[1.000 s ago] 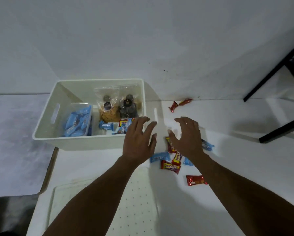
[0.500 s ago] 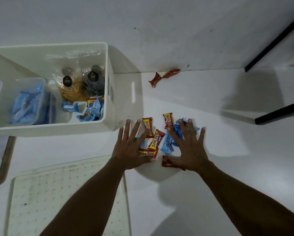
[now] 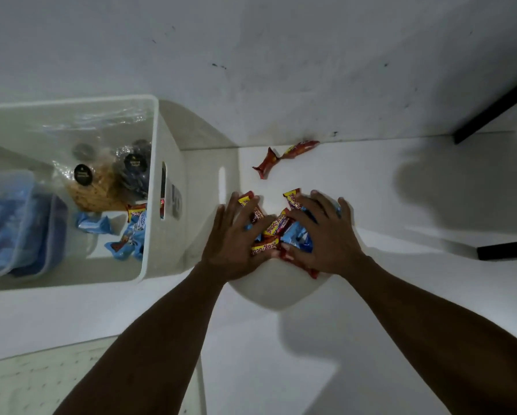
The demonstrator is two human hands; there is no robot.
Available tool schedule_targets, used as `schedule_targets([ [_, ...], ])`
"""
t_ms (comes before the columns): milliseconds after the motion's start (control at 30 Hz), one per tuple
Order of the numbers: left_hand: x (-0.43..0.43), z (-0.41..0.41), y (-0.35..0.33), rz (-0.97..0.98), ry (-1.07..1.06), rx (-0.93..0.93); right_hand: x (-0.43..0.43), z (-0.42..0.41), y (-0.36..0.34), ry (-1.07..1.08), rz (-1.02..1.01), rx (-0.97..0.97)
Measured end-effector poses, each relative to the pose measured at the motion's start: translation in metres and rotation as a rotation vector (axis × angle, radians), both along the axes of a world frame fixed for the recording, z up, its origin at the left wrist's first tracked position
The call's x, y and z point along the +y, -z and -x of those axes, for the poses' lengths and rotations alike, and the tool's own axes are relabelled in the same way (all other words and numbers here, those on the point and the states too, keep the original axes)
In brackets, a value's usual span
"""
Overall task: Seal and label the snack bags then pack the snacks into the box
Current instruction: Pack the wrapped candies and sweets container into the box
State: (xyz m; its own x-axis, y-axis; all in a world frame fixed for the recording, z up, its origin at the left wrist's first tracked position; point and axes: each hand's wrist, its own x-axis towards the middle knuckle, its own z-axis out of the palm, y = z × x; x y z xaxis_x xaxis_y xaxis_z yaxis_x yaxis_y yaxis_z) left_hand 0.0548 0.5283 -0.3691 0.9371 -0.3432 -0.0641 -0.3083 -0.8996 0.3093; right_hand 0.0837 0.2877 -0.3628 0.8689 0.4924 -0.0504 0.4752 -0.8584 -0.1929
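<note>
White table with box, snacks, perforated mat

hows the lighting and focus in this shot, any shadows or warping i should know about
Head view: dim, bluish light; a rounded shadow pools on the table under the left hand and right hand; the wide lens splays the white box; its clear tub at the frame edge looks soft.
</note>
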Motion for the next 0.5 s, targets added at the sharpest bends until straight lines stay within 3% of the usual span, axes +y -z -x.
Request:
schedule_targets([
  [267,-0.005,-0.043,0.011,0.037,-0.194,-0.098,0.011,-0.042,0.008,0.111,-0.083,-0.171],
  [500,-0.009,-0.071,0.007,-0.051,-0.081,-0.12,0.016,-0.08,0.006,0.113,0.004,-0.169],
])
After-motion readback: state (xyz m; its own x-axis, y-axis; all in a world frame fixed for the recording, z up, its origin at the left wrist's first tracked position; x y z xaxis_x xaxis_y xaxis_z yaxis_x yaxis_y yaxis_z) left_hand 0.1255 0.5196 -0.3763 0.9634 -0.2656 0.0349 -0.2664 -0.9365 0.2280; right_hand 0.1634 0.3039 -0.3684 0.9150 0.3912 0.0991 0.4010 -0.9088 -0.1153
